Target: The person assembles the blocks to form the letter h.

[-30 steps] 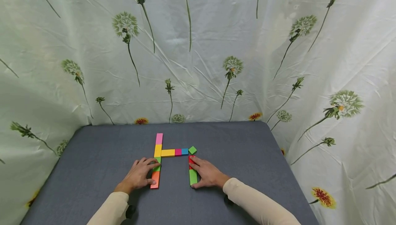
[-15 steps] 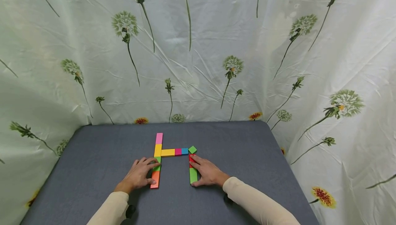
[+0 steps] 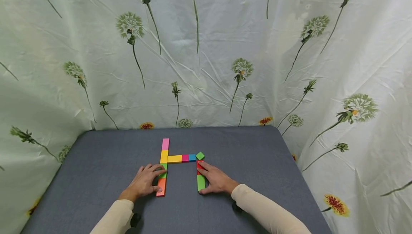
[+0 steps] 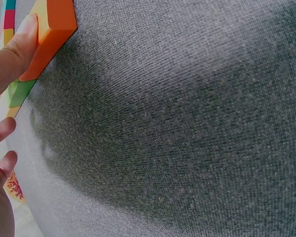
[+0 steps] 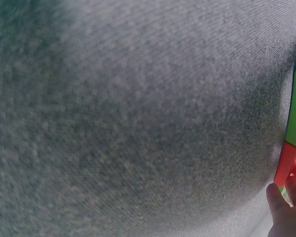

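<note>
Flat coloured blocks lie on the table, as the head view shows. My left hand [image 3: 143, 182] rests at the left column, its thumb touching the orange block [image 3: 162, 184] and its fingertips on the green block [image 3: 163, 175] above it. Yellow [image 3: 164, 156] and pink [image 3: 165, 144] blocks continue that column. At the right column, my right hand [image 3: 217, 179] touches the red block [image 5: 287, 160] with its fingers, while its thumb is at the near end of the light green block [image 3: 201, 183]. Fingers partly hide the red block. A tilted green square block [image 3: 200, 156] sits just beyond it.
A sideways row of yellow [image 3: 175, 159], magenta [image 3: 185, 158] and blue [image 3: 192, 157] blocks runs from the left column towards the green square. Grey cloth covers the table [image 3: 251, 159]. A flowered curtain [image 3: 206, 66] hangs behind and at both sides.
The red and light green blocks have slid slightly away from me, towards the green square, with my right hand on them. My left hand has stayed in place.
</note>
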Demonstrator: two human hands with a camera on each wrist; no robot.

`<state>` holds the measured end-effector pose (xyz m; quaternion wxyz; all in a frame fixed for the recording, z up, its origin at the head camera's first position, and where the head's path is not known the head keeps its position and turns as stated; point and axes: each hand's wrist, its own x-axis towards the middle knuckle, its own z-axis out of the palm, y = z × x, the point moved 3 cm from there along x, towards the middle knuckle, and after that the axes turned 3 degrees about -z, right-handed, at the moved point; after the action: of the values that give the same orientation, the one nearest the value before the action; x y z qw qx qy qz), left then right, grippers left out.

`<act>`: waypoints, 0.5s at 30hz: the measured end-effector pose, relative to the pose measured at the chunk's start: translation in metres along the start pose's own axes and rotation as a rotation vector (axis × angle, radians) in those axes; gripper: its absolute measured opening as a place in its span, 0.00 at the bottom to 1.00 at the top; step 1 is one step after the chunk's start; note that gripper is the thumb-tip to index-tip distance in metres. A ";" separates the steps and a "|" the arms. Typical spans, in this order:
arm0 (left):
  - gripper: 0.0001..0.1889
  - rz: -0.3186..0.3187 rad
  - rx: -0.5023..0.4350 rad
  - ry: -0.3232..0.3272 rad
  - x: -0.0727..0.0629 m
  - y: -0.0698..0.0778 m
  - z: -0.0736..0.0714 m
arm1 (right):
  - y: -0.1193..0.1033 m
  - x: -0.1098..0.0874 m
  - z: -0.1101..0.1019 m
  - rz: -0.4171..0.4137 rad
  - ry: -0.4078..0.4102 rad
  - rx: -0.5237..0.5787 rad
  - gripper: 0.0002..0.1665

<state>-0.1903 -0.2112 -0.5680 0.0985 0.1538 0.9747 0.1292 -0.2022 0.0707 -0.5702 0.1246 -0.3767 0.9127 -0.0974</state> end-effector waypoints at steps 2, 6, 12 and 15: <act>0.36 -0.001 -0.001 0.001 0.001 0.000 0.000 | 0.000 0.000 0.000 -0.002 0.004 -0.001 0.51; 0.36 -0.005 0.000 -0.007 0.000 0.000 0.000 | 0.001 0.001 0.001 -0.012 0.013 -0.013 0.51; 0.35 0.006 0.011 -0.020 0.000 0.001 -0.001 | 0.001 0.001 0.003 -0.010 0.012 -0.010 0.52; 0.35 0.027 0.021 -0.021 -0.001 0.002 0.000 | 0.002 0.000 0.004 -0.012 0.028 -0.012 0.52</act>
<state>-0.1894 -0.2100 -0.5675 0.1053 0.1693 0.9727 0.1187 -0.2025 0.0716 -0.5743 0.1089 -0.3818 0.9126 -0.0980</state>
